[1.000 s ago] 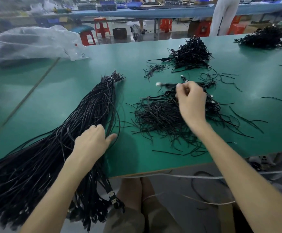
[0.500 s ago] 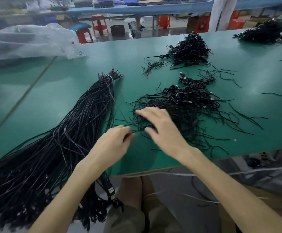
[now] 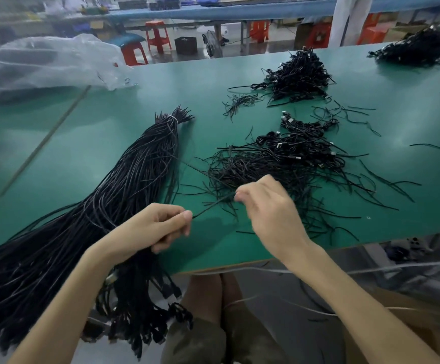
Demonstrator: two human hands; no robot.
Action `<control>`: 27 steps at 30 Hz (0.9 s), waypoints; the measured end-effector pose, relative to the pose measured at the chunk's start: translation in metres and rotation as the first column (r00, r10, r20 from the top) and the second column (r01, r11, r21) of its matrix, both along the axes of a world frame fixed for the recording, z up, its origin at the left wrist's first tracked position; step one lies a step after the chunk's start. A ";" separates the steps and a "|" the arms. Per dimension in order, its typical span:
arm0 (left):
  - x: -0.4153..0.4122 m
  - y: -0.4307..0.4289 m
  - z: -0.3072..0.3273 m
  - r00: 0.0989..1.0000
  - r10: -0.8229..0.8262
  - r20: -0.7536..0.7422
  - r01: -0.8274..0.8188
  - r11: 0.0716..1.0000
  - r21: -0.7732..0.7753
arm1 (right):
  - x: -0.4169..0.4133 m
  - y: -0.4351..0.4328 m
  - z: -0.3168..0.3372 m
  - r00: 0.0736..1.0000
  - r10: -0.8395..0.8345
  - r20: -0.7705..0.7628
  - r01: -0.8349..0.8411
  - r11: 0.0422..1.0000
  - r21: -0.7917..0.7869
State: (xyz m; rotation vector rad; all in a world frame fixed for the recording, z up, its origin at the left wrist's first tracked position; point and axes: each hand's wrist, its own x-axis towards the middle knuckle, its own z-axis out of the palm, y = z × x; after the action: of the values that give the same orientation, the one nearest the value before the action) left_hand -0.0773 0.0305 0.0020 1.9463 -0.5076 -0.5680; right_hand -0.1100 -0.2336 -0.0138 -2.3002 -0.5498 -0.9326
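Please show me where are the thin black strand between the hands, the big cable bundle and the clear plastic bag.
thin black strand (image 3: 213,206), head view, its free middle stretch.
big cable bundle (image 3: 135,179), head view, its middle strands.
clear plastic bag (image 3: 43,61), head view, its crumpled middle.

2 hands (image 3: 158,227) (image 3: 268,208) w/ 1 tie (image 3: 213,204), 1 tied cable bundle (image 3: 135,185), 3 loose piles (image 3: 279,164) (image 3: 300,74) (image 3: 421,48), 1 plastic bag (image 3: 43,64)

A factory workshop: long green workbenches (image 3: 240,88), heaped black cables (image 3: 300,74), red plastic stools (image 3: 158,35).
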 end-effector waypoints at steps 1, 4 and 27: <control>0.001 0.007 -0.002 1.000 -0.011 -0.014 0.010 1.000 -0.011 | 0.001 -0.006 0.002 0.998 -0.034 -0.058 0.038 0.996 0.075; 0.004 0.020 -0.007 0.998 -0.046 -0.053 0.042 0.997 -0.066 | 0.009 -0.020 0.007 0.958 -0.077 -0.275 0.176 0.917 0.357; 0.007 0.005 0.018 0.829 -0.370 -0.419 -0.242 0.437 -0.866 | -0.020 -0.028 -0.020 0.822 0.136 -0.553 -0.119 0.991 0.066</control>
State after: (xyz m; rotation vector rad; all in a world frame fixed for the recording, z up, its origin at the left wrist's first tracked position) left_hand -0.0703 0.0352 0.0199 0.6253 -0.3729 -0.6867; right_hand -0.1297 -0.2617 -0.0338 -2.3234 -0.4199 -0.1700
